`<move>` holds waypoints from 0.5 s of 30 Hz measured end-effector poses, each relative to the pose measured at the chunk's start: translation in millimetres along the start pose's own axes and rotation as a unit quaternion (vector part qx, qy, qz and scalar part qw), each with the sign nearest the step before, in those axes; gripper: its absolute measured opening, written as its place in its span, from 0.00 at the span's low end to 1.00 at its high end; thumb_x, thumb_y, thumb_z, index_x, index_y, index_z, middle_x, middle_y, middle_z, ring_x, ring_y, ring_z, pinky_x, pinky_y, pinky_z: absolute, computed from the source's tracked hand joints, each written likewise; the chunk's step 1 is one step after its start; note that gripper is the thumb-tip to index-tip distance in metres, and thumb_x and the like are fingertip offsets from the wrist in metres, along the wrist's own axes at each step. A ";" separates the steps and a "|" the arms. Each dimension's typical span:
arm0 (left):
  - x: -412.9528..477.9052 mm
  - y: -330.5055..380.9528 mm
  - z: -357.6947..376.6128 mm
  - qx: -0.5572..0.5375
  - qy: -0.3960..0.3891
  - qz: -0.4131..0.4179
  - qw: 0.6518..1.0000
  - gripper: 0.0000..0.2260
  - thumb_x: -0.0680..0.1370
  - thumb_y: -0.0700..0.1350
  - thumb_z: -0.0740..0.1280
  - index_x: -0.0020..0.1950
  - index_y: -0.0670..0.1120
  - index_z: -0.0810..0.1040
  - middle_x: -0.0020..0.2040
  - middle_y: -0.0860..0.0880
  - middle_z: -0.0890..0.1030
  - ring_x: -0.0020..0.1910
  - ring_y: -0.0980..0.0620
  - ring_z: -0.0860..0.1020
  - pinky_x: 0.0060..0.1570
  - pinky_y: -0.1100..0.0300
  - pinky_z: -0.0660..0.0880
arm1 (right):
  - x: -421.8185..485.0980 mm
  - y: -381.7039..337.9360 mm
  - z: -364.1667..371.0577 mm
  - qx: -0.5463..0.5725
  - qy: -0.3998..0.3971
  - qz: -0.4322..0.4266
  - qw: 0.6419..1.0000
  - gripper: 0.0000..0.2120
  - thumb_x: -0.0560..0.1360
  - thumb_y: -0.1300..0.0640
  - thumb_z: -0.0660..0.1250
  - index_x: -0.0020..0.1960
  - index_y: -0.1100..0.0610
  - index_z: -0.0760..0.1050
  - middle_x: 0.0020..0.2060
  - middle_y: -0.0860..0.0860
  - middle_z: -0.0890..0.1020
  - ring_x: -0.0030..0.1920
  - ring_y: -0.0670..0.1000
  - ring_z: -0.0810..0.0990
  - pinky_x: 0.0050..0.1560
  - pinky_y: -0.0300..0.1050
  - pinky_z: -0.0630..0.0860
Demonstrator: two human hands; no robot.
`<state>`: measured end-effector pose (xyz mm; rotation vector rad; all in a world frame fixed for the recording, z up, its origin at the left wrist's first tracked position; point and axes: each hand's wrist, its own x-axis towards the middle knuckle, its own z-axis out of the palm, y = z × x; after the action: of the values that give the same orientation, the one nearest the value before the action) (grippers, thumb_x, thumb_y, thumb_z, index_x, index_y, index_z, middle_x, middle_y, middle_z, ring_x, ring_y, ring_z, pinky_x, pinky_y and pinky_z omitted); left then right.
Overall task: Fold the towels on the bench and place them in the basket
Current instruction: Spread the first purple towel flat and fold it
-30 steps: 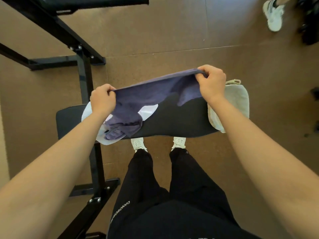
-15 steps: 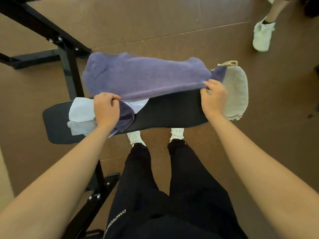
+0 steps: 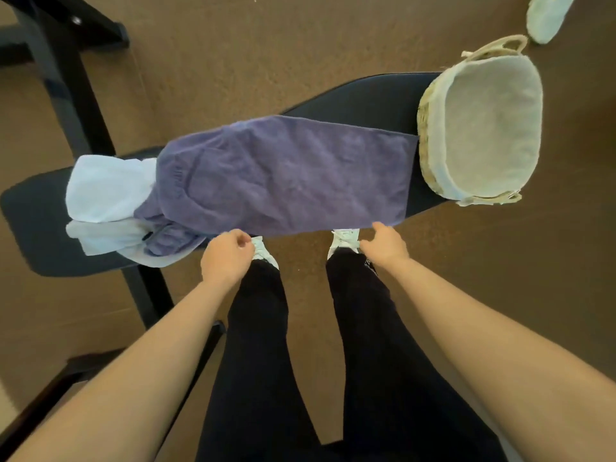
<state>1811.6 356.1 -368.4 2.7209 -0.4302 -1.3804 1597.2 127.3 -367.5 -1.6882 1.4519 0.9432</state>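
A purple towel (image 3: 283, 175) lies spread flat along the black padded bench (image 3: 363, 98), its left end bunched over two pale towels (image 3: 106, 191) heaped there. A woven basket (image 3: 428, 128) with a light cloth lining stands on the bench's right end, nothing inside it. My left hand (image 3: 226, 258) hangs just below the towel's near edge, fingers curled in, holding nothing. My right hand (image 3: 383, 245) is at the near edge too, close to the right corner, with thumb and fingers apart and a fingertip at the hem.
A black metal frame (image 3: 66, 78) runs from the upper left down under the bench. Another person's white shoe (image 3: 546, 15) is on the brown floor at the top right. My legs and white shoes (image 3: 345, 236) stand right against the bench.
The purple towel, held up by both hands before, was swung out and laid flat on the bench. Both hands let go and drew back to its near edge.
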 end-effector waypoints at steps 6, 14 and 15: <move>19.1 -24.9 -30.8 -0.153 0.251 -0.026 0.956 0.07 0.78 0.45 0.68 0.55 0.47 0.76 0.54 0.46 0.77 0.52 0.44 0.77 0.53 0.48 0.74 | 24.7 -83.0 32.7 0.015 0.035 -0.176 0.984 0.25 0.82 0.52 0.65 0.78 0.55 0.65 0.75 0.53 0.67 0.70 0.59 0.70 0.63 0.52 0.71; 71.2 -83.1 -70.9 -0.288 0.200 -0.059 0.935 0.17 0.75 0.53 0.74 0.59 0.49 0.75 0.59 0.47 0.80 0.55 0.49 0.80 0.56 0.51 0.81 | 83.6 -168.4 67.3 -0.017 0.156 -0.081 0.984 0.39 0.79 0.34 0.61 0.83 0.41 0.44 0.83 0.50 0.39 0.80 0.70 0.39 0.73 0.77 0.52; 74.6 -85.7 -72.8 -0.279 0.191 -0.048 0.940 0.17 0.75 0.53 0.75 0.59 0.48 0.77 0.57 0.47 0.81 0.54 0.50 0.81 0.54 0.55 0.81 | 92.5 -172.2 66.5 -0.011 0.154 -0.059 0.986 0.42 0.78 0.31 0.60 0.82 0.40 0.41 0.82 0.50 0.37 0.79 0.71 0.37 0.72 0.79 0.50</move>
<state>1930.3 412.7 -398.6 2.4501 0.1115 -0.7845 1772.3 161.8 -471.5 -1.9796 1.5208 0.6561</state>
